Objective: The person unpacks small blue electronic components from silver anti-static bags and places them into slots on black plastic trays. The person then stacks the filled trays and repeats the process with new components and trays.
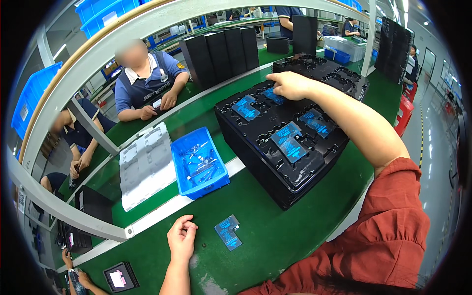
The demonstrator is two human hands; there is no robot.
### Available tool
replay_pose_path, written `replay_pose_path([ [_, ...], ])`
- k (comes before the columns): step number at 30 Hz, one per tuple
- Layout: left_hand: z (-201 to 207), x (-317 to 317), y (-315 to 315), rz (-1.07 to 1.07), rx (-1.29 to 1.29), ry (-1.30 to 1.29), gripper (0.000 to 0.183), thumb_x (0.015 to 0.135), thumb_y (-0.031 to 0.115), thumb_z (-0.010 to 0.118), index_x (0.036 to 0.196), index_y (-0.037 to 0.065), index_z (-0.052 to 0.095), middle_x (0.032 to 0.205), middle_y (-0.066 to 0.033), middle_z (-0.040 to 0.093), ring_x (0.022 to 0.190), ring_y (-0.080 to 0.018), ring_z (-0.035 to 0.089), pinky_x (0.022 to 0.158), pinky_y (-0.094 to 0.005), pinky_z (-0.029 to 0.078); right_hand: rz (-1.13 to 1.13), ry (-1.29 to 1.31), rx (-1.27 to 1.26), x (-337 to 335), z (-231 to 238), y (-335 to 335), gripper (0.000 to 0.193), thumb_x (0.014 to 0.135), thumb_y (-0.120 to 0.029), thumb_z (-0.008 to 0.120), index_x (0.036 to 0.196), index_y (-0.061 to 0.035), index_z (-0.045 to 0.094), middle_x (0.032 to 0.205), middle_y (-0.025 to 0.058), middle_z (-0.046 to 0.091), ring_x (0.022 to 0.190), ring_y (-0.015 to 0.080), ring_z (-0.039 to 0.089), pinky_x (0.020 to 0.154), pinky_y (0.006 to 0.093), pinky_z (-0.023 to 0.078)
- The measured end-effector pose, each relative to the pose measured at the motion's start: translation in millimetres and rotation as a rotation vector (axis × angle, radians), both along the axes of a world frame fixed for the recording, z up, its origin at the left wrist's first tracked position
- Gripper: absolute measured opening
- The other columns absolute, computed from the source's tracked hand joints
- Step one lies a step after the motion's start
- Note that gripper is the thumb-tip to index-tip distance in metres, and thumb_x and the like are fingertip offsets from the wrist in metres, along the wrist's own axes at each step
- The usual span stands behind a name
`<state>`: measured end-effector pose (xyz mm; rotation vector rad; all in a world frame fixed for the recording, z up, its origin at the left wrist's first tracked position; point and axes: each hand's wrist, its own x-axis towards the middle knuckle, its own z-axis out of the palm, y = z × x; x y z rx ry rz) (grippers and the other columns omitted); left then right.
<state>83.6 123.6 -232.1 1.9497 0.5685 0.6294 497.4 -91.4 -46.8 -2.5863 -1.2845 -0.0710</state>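
Note:
My right hand (292,87) reaches over the black moulded tray (260,142) on top of a stack. Its index finger points left, while the other fingers curl down onto a flat black battery with blue print (274,96), partly hidden under them. Three more such batteries lie in the same tray: one to the left (246,107), one nearer me (289,142) and one to the right (317,123). Loosely curled, my left hand (181,238) rests by the green tabletop with nothing visible in it. To its right, a single L-shaped battery (228,232) lies on the table.
Left of the stack stands a blue bin (199,164) holding small clear pieces, beside a white moulded tray (147,167). Another black tray stack (319,69) adjoins behind. A grey frame rail (64,206) crosses the left side. Across it, a co-worker (147,81) handles a small item.

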Motion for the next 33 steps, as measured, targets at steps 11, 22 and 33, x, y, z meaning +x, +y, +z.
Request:
replay_pose_path([
  [11, 0.5, -0.9, 1.1, -0.012, -0.039, -0.021, 0.022, 0.082, -0.001, 0.06, 0.104, 0.001, 0.064, 0.075, -0.0002, 0.062, 0.056, 0.0009, 0.044, 0.049, -0.0153, 0.036, 0.24, 0.07, 0.165, -66.6, 11.7, 27.0, 0.055, 0.082, -0.014, 0.054, 0.133, 0.0028, 0.043, 0.128, 0.0231, 0.052, 0.121, 0.0339, 0.049, 0.104, 0.0385, 0.038],
  [22, -0.1, -0.5, 1.7, -0.028, -0.002, 0.004, 0.022, 0.082, 0.001, 0.061, 0.104, 0.001, 0.064, 0.077, -0.0006, 0.063, 0.059, -0.0008, 0.048, 0.052, -0.0162, 0.039, 0.024, -0.082, -0.048, -140.1, 4.4, -73.3, 0.052, 0.079, -0.007, 0.055, 0.129, 0.0, 0.048, 0.108, 0.0195, 0.062, 0.107, 0.035, 0.056, 0.096, 0.0434, 0.042],
  [33, -2.6, -1.5, 5.4, -0.059, -0.005, -0.032, 0.023, 0.082, -0.001, 0.061, 0.105, 0.001, 0.064, 0.077, -0.0008, 0.062, 0.063, -0.0027, 0.051, 0.056, -0.0177, 0.042, -0.111, -0.387, 0.356, -93.5, -7.2, -116.3, 0.05, 0.076, -0.009, 0.056, 0.126, -0.004, 0.052, 0.124, 0.0181, 0.056, 0.118, 0.0321, 0.049, 0.103, 0.0397, 0.037],
])
